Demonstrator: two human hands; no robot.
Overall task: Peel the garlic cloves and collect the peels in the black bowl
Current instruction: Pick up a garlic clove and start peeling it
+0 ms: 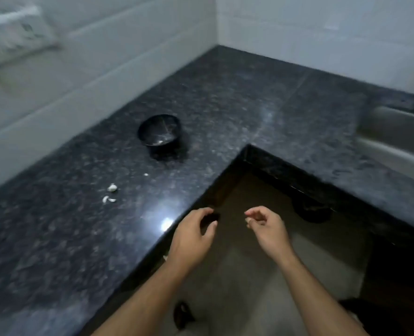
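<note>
The black bowl (159,133) stands on the dark granite counter (55,238) with a few pale peels at its bottom. Two or three garlic cloves (110,193) lie on the counter left of and nearer than the bowl, and a tiny white scrap (146,174) lies between them and the bowl. My left hand (192,235) hovers over the counter's front edge, fingers curled and apart, holding nothing. My right hand (265,225) is beside it over the floor gap, fingertips pinched on a small pale garlic clove (248,220).
The counter is L-shaped and wraps around the gap where I stand. A steel sink (395,134) is set into it at the far right. White tiled walls rise behind, with a white rack (14,37) mounted at the upper left. The picture is blurred.
</note>
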